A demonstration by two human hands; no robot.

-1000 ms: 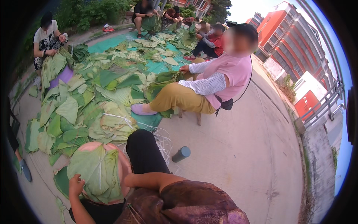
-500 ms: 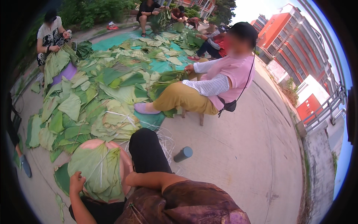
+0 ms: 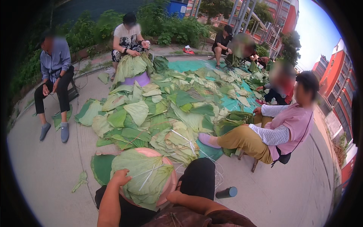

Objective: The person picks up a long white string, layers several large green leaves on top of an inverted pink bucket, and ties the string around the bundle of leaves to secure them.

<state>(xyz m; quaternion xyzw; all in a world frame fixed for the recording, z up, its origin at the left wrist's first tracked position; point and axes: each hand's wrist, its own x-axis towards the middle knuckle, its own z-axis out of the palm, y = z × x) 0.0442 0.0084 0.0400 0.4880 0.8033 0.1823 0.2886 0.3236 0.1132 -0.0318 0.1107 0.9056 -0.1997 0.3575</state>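
Resting open-fingered on the stack of large green leaves point(image 3: 141, 178) heaped over a pink basin point(image 3: 166, 187) at the knees, the left hand point(image 3: 121, 176) presses soft, light, tear-prone blades best gripped at their edges, while the right hand point(image 3: 174, 196) looks loosely curled at the basin's rim.

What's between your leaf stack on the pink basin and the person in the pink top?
In the head view, your black-trousered knee, white strings and bare pavement separate the leaf stack from that person.
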